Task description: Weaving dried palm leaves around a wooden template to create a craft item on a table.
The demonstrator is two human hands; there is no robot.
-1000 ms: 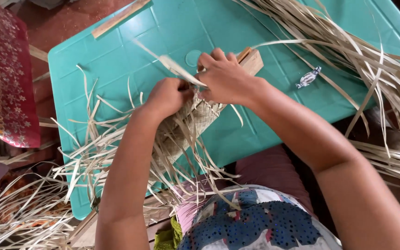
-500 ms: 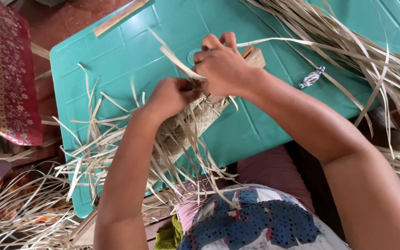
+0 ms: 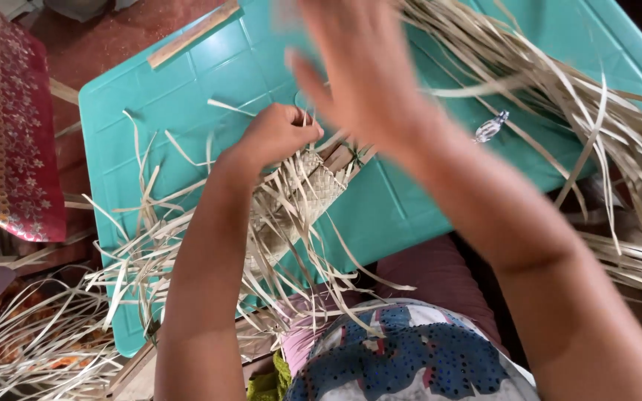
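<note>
At the far left we see a dark red embroidered cloth [image 3: 5, 126], cut off by the frame edge, and below it a heap of loose pale leaf strips [image 3: 31, 349] spilling off the teal counter [image 3: 165, 111]. A flat wooden stick [image 3: 193, 33] lies near the counter's top edge. Our left hand [image 3: 276, 134] is closed in a fist on the upper end of the woven palm-leaf mat piece [image 3: 299, 200], pinching strips there; which strips exactly we cannot make out. The mat piece lies near the middle of the counter, its long axis running diagonally from lower left to upper right, with unwoven strip ends fanning out toward us, and our left forearm hides part of it. Our right hand [image 3: 362, 70] is raised above the counter, fingers spread wide and holding nothing, heavily blurred. Just right of it a small clear wrapped object [image 3: 490, 126] lies on the counter, too small to identify. A bundle of long strips [image 3: 596, 96] crosses the upper right corner, cut off at the edge
</note>
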